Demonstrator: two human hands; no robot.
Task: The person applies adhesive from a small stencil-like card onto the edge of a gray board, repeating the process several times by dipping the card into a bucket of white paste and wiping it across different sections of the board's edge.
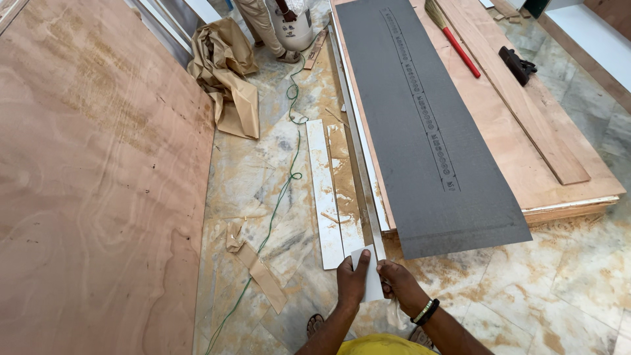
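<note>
My left hand (pixel 351 279) grips the near end of a long narrow white strip (pixel 369 266), thumb on top. On the strip's right side, my right hand (pixel 399 284) also holds that end; it wears a wristband. The strip runs away from me along the floor beside a stack of plywood (pixel 526 158). A long dark grey sheet (pixel 427 125) lies on that stack and overhangs its near edge.
A large plywood sheet (pixel 92 184) fills the left. White offcut strips (pixel 323 190), a green cord (pixel 282 190), brown paper (pixel 227 66) and tape scraps lie on the marble floor. A red-handled broom (pixel 453 39) and a hand plane (pixel 516 64) rest on the stack. Another person's legs (pixel 259 20) stand far back.
</note>
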